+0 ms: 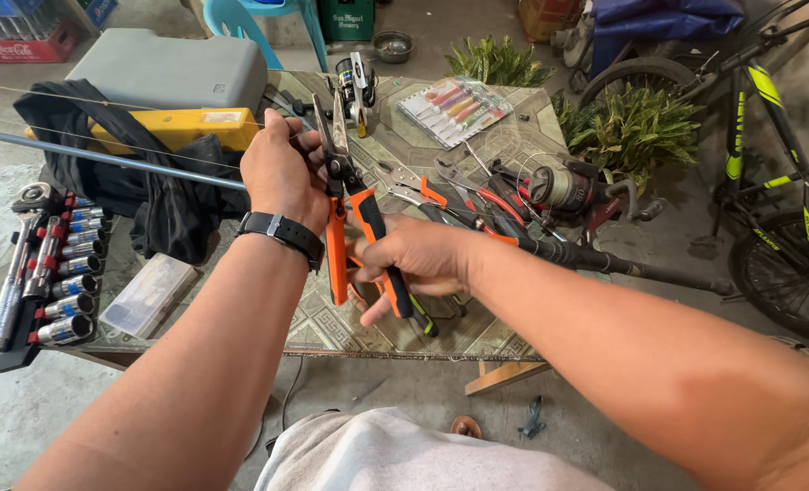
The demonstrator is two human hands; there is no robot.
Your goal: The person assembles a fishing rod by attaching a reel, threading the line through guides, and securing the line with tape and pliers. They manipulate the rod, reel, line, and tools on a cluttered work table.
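My right hand (414, 259) is wrapped tight around the orange handles of the long pliers (348, 205), which I hold up over the table (332, 327) with the metal tips pointing away from me. My left hand (282, 177), the one with the black watch (282, 232), is curled up by the pliers' metal tips, and I cannot tell what its fingers pinch there. A thin grey rod (104, 157) runs in from the left to that hand, and a socket set (54, 264) lies at the table's left edge.
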